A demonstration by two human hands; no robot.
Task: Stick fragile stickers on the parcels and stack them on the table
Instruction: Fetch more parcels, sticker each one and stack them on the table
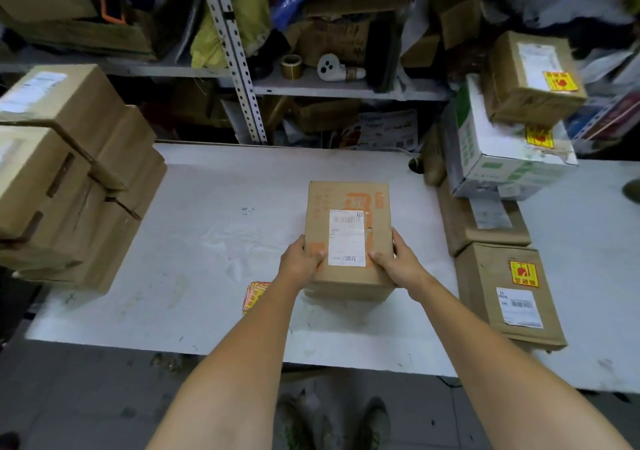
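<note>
Holding: the left hand [300,259] and the right hand [398,263] grip the near end of a brown parcel with orange print [346,200], one at each near corner. The thumbs lie on its top face on either side of the white shipping label [347,238], and the other fingers curl down its sides.
Parcel in hand: it is over the middle of the white table [207,234], its long side running away from the person. I cannot tell whether it rests on the table or is just lifted. No fragile sticker shows on its top face.
Sticker supply: a small pile of red-and-yellow fragile stickers [254,295] lies on the table just left of the held parcel's near end, partly behind the left forearm.
Done: right of the held parcel, three parcels carry a sticker: a flat brown parcel [509,311] nearest, a white-and-green box [495,162] farther back, and a small brown box [526,103] on top of that.
Unclear: the brown parcel under the white-and-green box [460,227] shows no sticker on its visible part.
Left to do: left of the held parcel, a stack of brown cartons [69,179] shows labels but no stickers, so they seem to be waiting.
Stage: roughly midway by my reading. This parcel needs its sticker, then a place on the stack to its right.
</note>
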